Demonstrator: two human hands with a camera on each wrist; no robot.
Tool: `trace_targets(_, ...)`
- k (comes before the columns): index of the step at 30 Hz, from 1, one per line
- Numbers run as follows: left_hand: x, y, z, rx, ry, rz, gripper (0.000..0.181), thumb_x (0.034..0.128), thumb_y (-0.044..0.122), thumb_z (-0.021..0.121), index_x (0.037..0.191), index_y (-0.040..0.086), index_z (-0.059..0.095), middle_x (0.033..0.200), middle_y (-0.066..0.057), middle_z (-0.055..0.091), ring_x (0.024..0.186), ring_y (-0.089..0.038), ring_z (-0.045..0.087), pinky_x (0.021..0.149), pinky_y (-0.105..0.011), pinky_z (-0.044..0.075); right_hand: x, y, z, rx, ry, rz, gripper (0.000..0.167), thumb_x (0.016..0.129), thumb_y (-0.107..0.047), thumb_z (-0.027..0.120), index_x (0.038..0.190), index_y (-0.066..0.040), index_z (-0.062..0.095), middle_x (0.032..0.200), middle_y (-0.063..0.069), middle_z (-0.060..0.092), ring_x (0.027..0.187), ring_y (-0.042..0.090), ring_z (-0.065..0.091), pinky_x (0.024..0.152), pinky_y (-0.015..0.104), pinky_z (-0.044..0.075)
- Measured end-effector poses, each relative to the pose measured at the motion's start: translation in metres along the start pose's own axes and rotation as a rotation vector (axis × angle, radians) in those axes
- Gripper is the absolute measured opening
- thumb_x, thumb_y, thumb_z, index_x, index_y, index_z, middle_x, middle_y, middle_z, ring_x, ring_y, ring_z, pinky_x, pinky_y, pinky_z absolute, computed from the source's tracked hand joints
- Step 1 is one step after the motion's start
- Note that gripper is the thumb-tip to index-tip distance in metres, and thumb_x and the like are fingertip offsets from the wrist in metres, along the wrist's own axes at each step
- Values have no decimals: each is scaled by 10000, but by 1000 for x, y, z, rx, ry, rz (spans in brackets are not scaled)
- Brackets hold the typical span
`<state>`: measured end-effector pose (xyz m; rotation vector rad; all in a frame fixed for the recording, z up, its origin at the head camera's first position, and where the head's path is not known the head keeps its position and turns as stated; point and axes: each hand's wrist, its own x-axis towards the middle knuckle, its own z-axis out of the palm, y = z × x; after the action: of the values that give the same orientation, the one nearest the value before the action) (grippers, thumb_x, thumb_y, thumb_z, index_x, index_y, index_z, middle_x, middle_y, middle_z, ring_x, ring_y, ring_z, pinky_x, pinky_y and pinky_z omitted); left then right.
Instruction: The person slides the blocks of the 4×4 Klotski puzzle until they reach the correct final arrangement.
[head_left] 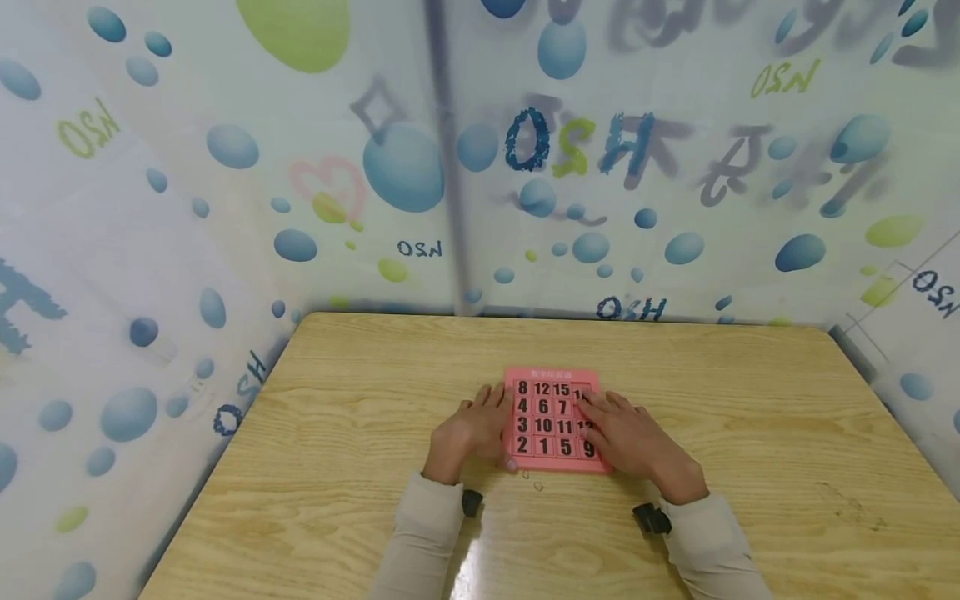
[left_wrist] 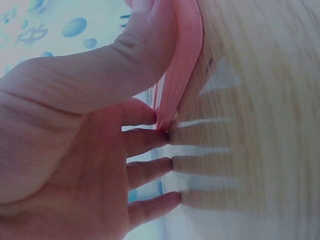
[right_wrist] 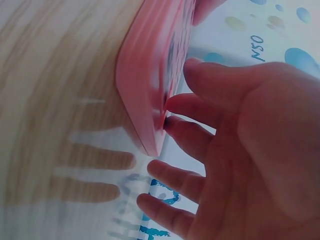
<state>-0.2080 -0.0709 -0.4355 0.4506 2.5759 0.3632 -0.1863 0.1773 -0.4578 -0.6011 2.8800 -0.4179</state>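
Note:
A pink sliding number puzzle (head_left: 553,463) with black-numbered tiles lies flat on the wooden table (head_left: 322,467). Along its left side rests my left hand (head_left: 474,425), thumb at the near-left corner. In the left wrist view, this hand's fingers (left_wrist: 145,172) are nearly straight, some tips down at the table beside the puzzle's pink edge (left_wrist: 186,70). Over the right-hand tile column lies my right hand (head_left: 626,433), partly covering its numbers. The right wrist view has two of its fingertips (right_wrist: 172,122) at the puzzle's face, the thumb raised, the other fingers apart from the frame.
A patterned curtain wall (head_left: 525,250) with blue and green spots stands behind the table and along its sides. Dark wrist straps (head_left: 651,518) sit by both cuffs. Small ring-like marks show on the wood near the puzzle's front edge.

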Motion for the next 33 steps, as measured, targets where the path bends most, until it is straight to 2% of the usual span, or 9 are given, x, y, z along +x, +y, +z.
trace_targets(11,2,-1,1,7,-13,-2,1180,743,398,850,1604,93,103,1675,-92,44,1544,-284,26,1237,-483,141,-3,-4,-6,7,-4,6,473,1023,-266,531,1453,-70,511,1534,172,428,1392,485,361,1060,689,328)
trace_targets(33,1,-1,1,2,1,1,1179,733,395,857,1603,94,122,1674,-92,62,1544,-287,41,1236,-482,150,-6,-9,-12,-58,-4,-15,409,1009,-206,554,1397,-78,581,1472,141,516,1303,462,472,1015,668,393)
